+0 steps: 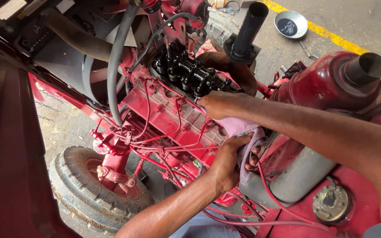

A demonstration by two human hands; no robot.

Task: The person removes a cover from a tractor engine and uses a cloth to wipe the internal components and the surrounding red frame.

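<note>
I look down on a red tractor engine (173, 112) with its valve gear (190, 75) uncovered, black springs and rockers in a row. My left hand (228, 161) grips a pinkish cloth (243, 132) at the engine's near end. My right hand (217, 105) presses on the upper part of the same cloth, against the edge of the cylinder head. Another person's hand (228, 66) rests on the far side of the valve gear.
A black exhaust pipe (248, 28) stands upright behind the head. A red air-cleaner canister (331, 79) sits at right, a grey hose (117, 57) at left. The front tyre (84, 189) is below. A metal bowl (291, 24) lies on the concrete floor.
</note>
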